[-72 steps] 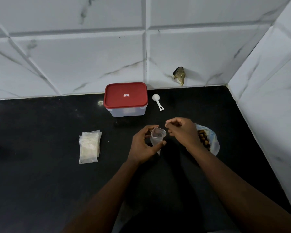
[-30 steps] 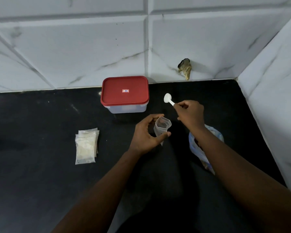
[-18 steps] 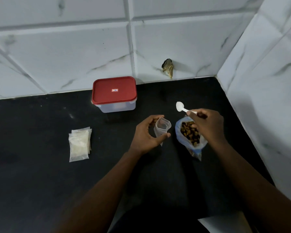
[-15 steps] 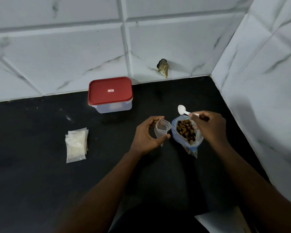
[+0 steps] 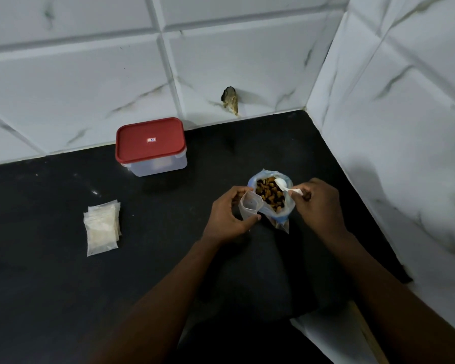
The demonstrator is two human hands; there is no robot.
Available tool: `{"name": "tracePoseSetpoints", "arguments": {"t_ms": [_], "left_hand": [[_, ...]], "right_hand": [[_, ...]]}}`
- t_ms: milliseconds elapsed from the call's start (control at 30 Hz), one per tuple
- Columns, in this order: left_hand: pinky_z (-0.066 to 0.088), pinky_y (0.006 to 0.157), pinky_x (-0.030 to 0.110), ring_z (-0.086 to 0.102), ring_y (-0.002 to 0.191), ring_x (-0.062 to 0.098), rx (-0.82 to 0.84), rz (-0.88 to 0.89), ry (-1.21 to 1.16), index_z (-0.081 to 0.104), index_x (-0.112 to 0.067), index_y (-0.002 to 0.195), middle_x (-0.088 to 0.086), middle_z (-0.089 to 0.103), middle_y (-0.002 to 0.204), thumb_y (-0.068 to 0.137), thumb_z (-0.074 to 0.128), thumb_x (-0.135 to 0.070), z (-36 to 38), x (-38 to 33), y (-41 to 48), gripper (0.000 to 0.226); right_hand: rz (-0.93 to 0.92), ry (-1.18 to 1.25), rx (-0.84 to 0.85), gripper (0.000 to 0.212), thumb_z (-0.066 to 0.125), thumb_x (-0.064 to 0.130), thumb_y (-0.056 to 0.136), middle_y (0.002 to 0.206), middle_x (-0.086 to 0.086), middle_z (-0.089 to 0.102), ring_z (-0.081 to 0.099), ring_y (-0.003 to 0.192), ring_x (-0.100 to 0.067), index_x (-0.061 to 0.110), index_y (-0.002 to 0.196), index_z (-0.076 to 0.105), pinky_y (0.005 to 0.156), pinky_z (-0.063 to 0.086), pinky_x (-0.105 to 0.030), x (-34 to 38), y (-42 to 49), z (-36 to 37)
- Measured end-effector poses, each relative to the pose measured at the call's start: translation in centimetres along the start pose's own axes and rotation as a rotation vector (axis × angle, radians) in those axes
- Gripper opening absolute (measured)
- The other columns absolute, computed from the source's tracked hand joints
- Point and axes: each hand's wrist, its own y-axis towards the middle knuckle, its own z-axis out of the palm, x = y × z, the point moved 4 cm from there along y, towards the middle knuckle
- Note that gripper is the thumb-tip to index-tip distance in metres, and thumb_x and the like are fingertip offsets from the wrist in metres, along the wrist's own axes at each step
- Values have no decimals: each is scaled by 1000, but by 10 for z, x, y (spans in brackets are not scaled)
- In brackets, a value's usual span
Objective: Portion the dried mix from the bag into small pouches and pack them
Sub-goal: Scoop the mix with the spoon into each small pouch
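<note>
Here the left hand [image 5: 229, 214] grips a small pouch [image 5: 250, 206], its fingers [image 5: 235, 191] curled round the sides so that the mouth bows open and faces upward, ready to receive. The bag [image 5: 281, 219] of dried mix [image 5: 268, 194] stands open on the table [image 5: 63, 271] just beside the pouch, at its 3 o'clock, presumably set close so that each transfer is short and little spills. The right hand [image 5: 321, 203], at the bag's 3 o'clock, pinches the handle of a white spoon [image 5: 283, 185]. The spoon's bowl lies within the bag's mouth, and whether it is loaded cannot be told. The pouch looks nearly empty, so scooping is judged the step in hand. From the hands, a stack of flat pouches [image 5: 102, 227] lies well apart at 9 o'clock, and a red-lidded container [image 5: 150, 143] at 10 o'clock, probably for packing.
</note>
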Motion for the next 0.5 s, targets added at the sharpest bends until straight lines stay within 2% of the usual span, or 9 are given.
{"name": "tracePoseSetpoints", "arguments": {"t_ms": [67,133,300,400,500], "left_hand": [[49,95,12,62,117,-1,13,-14,15,61,-20,128,-13,66,123,77,87,-15,2,1,-1,57],[49,94,11,62,117,-1,16,-26,21,61,-23,126,-14,65,122,77,87,-16,4,2,-2,56],[54,95,21,64,114,3,11,-24,29,62,-25,122,-13,66,119,76,85,-15,8,4,-4,53],[53,94,17,63,113,1,23,-60,22,61,-26,122,-13,65,120,76,85,-12,10,9,-4,54],[53,94,18,63,114,-1,34,-89,19,60,-27,123,-13,64,121,76,84,-12,12,13,-4,56]], "right_hand": [[-17,-24,24,9,72,18,89,83,0,62,59,73,-10,9,87,74,64,44,-18,-1,-1,5],[-8,-50,45,9,71,18,91,82,4,59,55,73,-7,10,87,73,63,36,-12,-1,-2,10],[-13,-61,90,8,71,18,91,85,9,52,51,76,-4,11,92,75,64,27,-6,2,-1,22],[-29,-22,97,8,73,17,90,82,7,56,54,74,-5,10,91,76,65,33,-9,0,2,16],[-42,-39,85,9,72,17,89,81,1,62,58,72,-9,9,88,76,65,47,-23,-5,2,11]]}}
